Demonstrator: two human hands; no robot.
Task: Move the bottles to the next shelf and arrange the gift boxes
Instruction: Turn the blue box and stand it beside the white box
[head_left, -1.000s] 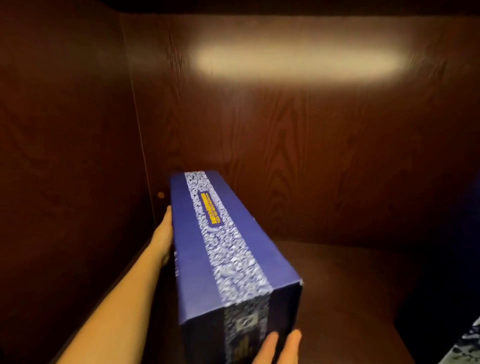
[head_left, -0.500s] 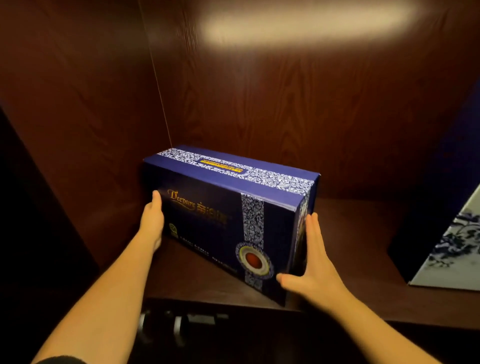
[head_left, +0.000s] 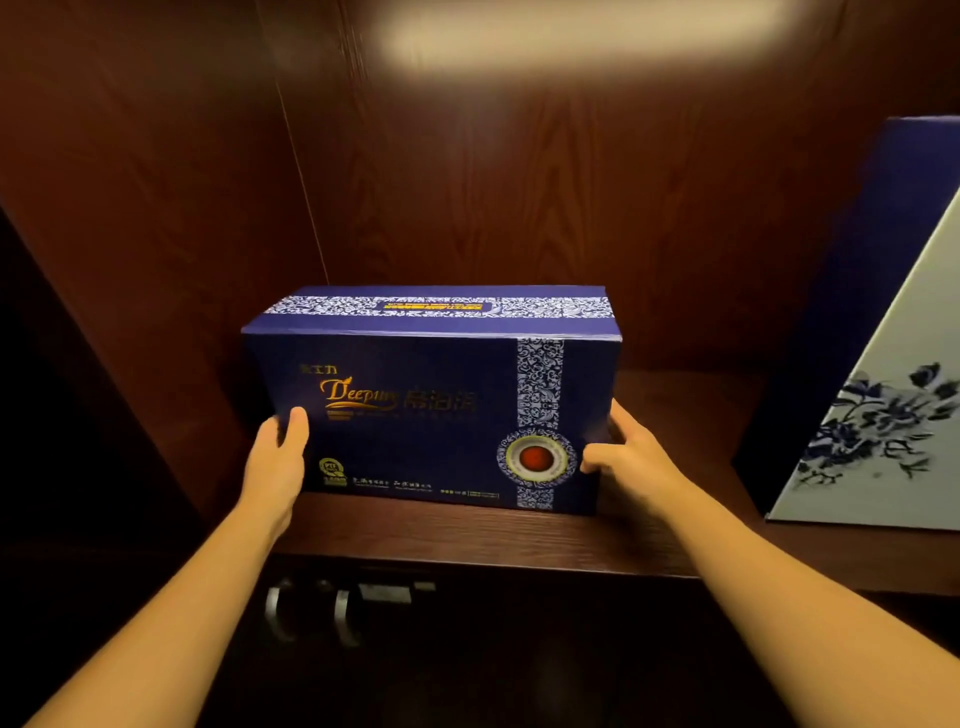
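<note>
From the head view, a blue gift box (head_left: 431, 410) stands on its long side on the wooden shelf (head_left: 467, 540), broad face forward, near the front edge. The left hand (head_left: 275, 467) lies flat against its left end, fingers together, thumb on the front face. The right hand (head_left: 631, 457) grips the right end — thumb in front, fingers behind (partly hidden). A second box (head_left: 883, 364), blue and white with flowers, stands well apart at the right.

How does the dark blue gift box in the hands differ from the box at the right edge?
The dark blue gift box lies long side forward with gold lettering; the white floral box stands taller, its face white with blue flowers. The left hand and right hand touch only the first. Both sit on the shelf and have dark blue sides.
</note>
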